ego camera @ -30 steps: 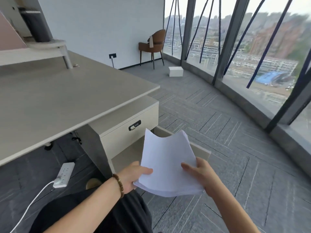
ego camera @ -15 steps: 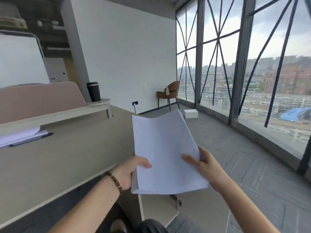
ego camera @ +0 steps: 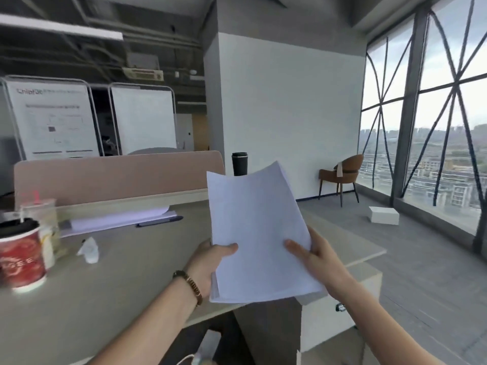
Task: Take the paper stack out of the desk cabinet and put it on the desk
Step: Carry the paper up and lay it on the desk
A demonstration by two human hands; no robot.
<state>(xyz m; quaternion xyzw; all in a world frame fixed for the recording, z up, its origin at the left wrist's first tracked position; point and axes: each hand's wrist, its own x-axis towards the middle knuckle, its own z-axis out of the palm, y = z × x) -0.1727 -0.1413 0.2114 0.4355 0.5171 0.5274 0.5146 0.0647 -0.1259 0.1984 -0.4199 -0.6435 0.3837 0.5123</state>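
Desk point(ego camera: 137, 280) with red cup point(ego camera: 21, 256), crumpled tissue point(ego camera: 89, 250) — paper stack point(ego camera: 259, 233) above, left hand point(ego camera: 208, 267) and right hand point(ego camera: 319, 259) both gripping.

We hold both arms out ahead of us, forearms rising from the lower edge toward the middle. Our left hand point(ego camera: 210, 262) sits at about eight o'clock of the view's centre, thumb laid over the top and fingers curled underneath in a closed grip, a beaded band at the wrist. Our right hand point(ego camera: 320, 260) sits at four o'clock, thumb pressed flat, fingers wrapped behind.
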